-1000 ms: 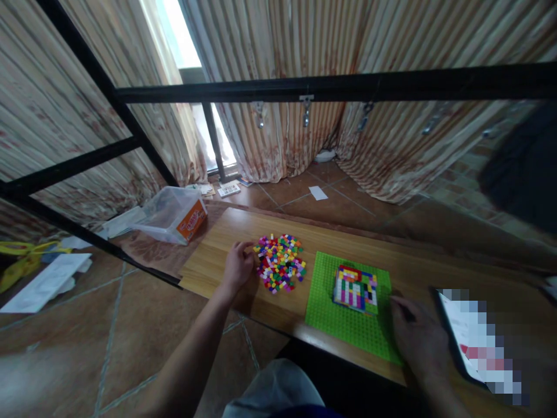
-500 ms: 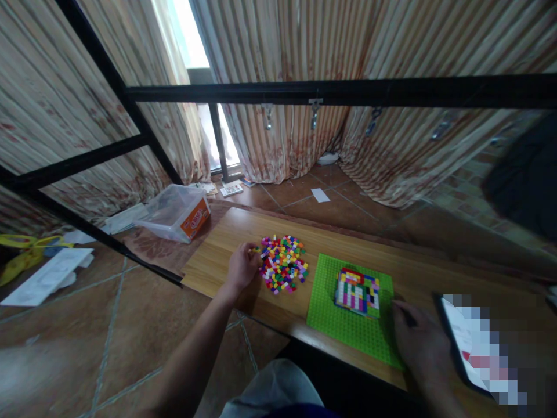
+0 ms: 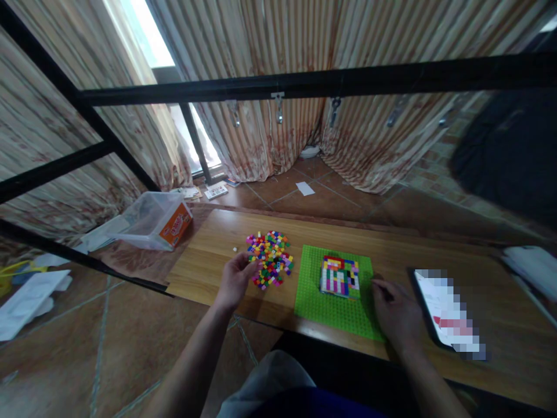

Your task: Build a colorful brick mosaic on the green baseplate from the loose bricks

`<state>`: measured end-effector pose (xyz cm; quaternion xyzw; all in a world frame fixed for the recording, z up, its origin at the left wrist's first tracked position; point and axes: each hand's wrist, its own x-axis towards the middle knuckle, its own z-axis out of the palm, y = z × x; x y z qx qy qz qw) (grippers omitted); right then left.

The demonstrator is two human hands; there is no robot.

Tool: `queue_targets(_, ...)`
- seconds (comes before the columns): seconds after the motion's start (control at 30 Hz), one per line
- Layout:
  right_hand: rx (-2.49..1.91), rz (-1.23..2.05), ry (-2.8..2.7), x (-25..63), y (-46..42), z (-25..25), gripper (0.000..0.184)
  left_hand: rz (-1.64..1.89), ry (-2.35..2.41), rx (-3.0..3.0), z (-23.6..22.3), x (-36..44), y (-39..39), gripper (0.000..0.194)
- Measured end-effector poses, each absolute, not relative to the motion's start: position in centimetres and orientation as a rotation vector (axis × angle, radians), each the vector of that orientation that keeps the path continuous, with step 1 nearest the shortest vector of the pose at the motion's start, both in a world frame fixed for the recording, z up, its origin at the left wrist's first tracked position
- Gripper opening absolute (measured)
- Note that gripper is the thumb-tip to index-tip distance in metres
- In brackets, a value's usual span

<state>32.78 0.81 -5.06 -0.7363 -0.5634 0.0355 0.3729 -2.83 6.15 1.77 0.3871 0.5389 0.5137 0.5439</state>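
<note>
A pile of small toy bricks in many colours lies on the wooden table. My left hand is at the pile's left side, thumb and fingers drawn together in a pinch; what is between them, if anything, is too small to make out. One white brick lies apart, just beyond that hand. On the green baseplate sits a flat block of bricks, built in multicoloured rows. My right hand rests by the baseplate's right edge with its fingers curled in, their tips partly hidden.
A tablet-like device with a blurred screen lies right of my right hand on the wooden table. A clear plastic bin stands on the floor at the left. A black metal frame crosses before the curtains.
The whole view has turned a little to the right. A white brick now shows apart from the pile on its left. My left hand remains beside the pile, my right beside the baseplate.
</note>
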Motion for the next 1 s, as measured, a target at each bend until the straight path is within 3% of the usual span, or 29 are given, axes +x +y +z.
queue_targets(0.83,-1.852,0.076,-1.447,32.5,0.7,-4.8,0.039,1.249,1.462,0.894,0.1,0.0,7.1,0.033)
queue_targets(1.0,-1.856,0.073,-1.452,32.5,0.7,-4.7,0.040,1.128,1.521,1.000,-0.4,-0.4,7.7,0.026)
